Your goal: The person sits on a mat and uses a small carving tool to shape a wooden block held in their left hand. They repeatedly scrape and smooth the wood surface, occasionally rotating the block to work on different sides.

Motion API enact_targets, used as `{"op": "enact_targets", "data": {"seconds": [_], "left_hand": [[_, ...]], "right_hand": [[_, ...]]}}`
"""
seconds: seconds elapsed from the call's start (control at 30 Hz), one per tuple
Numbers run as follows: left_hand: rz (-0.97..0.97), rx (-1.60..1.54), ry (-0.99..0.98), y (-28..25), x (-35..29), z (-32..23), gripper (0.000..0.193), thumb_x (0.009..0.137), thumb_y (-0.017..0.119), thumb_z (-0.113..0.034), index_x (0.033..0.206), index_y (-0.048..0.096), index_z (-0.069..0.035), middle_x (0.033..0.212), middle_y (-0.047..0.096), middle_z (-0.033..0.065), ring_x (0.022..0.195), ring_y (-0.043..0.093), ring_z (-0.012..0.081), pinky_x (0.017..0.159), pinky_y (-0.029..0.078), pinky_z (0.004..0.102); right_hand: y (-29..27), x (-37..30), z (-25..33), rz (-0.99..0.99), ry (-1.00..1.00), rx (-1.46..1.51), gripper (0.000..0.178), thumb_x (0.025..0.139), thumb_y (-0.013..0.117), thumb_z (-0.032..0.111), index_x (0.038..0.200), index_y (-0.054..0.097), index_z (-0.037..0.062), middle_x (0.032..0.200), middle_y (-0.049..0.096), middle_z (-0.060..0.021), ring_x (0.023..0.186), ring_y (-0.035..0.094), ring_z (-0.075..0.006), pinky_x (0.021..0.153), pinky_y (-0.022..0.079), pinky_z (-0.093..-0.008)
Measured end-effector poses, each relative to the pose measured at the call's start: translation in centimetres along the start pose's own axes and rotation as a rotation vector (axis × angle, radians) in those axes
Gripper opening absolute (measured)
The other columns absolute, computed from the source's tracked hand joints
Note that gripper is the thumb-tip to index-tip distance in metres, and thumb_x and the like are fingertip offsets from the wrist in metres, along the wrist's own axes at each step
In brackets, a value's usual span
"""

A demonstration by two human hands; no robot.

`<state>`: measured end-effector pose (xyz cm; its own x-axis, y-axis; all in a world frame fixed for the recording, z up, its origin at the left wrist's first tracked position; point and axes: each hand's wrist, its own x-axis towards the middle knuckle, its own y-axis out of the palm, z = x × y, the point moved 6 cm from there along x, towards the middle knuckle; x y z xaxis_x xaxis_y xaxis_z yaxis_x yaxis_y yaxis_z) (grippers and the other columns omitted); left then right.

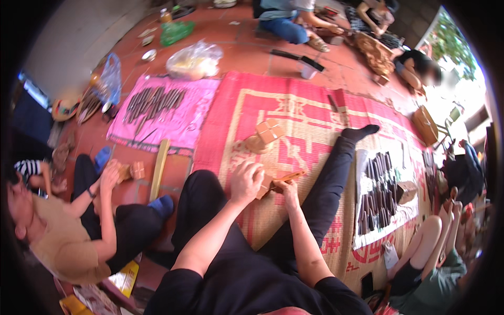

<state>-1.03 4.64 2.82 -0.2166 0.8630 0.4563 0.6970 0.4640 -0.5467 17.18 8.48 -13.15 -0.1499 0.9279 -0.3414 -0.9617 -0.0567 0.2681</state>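
Note:
My left hand (247, 182) is closed on a small brown wooden block (264, 187) between my knees. At the block's right side, my right hand (287, 192) grips a slim orange-brown tool (294, 175); its working end is hidden by the fingers and the block. Just beyond my left hand, another wooden block (270, 130), marked with crossing lines, rests against or on a rounded pale wooden piece (257, 145). Both lie on the red and tan patterned mat (236, 113) where I sit, legs spread.
Many dark slim tools (152, 105) lie on a pink cloth (191, 123) at far left. More tools (379, 184) fill a white cloth (362, 239) by my right leg. A co-worker (73, 231) sits close on my left, near a wooden bar (159, 170). Others sit around.

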Motion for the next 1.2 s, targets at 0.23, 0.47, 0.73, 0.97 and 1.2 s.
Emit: {"op": "enact_targets", "data": {"seconds": [0.23,0.47,0.73,0.97,1.2], "left_hand": [[0.028,-0.026,-0.019,0.2,-0.3,0.3,0.015,0.085,0.066,-0.014,0.097,0.066,-0.006,0.095,0.063,0.0111,0.088,0.063,0.0314,0.077,0.051,0.0417],[0.069,-0.061,-0.049,0.6,0.1,0.8,0.016,0.086,0.065,-0.016,0.099,0.066,-0.006,0.096,0.063,0.0103,0.09,0.063,0.0314,0.078,0.051,0.0412],[0.118,-0.008,-0.032,0.4,-0.4,0.1,0.016,0.09,0.062,-0.018,0.101,0.066,-0.006,0.1,0.064,0.0099,0.092,0.064,0.0296,0.079,0.051,0.0392],[0.119,0.039,-0.001,0.9,0.4,0.0,0.017,0.094,0.058,-0.018,0.101,0.067,-0.006,0.101,0.065,0.0088,0.096,0.064,0.0283,0.082,0.05,0.0386],[0.159,-0.006,-0.03,1.4,0.2,0.4,0.018,0.095,0.058,-0.018,0.102,0.067,-0.004,0.1,0.065,0.009,0.095,0.065,0.0268,0.083,0.051,0.0368]], "right_hand": [[3.5,-2.5,5.8,0.019,-0.019,0.155,0.021,0.086,0.067,0.012,0.102,0.067,-0.0015,0.09,0.071,-0.0079,0.075,0.066,-0.0155,0.071,0.052,-0.0267],[1.8,-1.1,4.7,-0.051,-0.041,-0.157,0.021,0.082,0.069,0.015,0.096,0.069,-0.001,0.079,0.069,-0.0063,0.069,0.062,-0.0124,0.064,0.047,-0.0255],[1.4,-1.3,1.2,-0.072,0.008,-0.048,0.021,0.08,0.071,0.017,0.093,0.068,0.0008,0.075,0.068,-0.0069,0.062,0.061,-0.0129,0.059,0.049,-0.0272],[3.5,-2.0,3.2,-0.042,-0.032,0.243,0.019,0.081,0.071,0.017,0.089,0.069,0.0004,0.075,0.069,-0.0069,0.062,0.063,-0.0116,0.059,0.05,-0.0263],[1.5,-2.9,4.3,-0.12,-0.09,-0.035,0.025,0.078,0.071,0.017,0.094,0.069,-0.0017,0.081,0.07,-0.0092,0.072,0.066,-0.0157,0.066,0.052,-0.0282]]}}
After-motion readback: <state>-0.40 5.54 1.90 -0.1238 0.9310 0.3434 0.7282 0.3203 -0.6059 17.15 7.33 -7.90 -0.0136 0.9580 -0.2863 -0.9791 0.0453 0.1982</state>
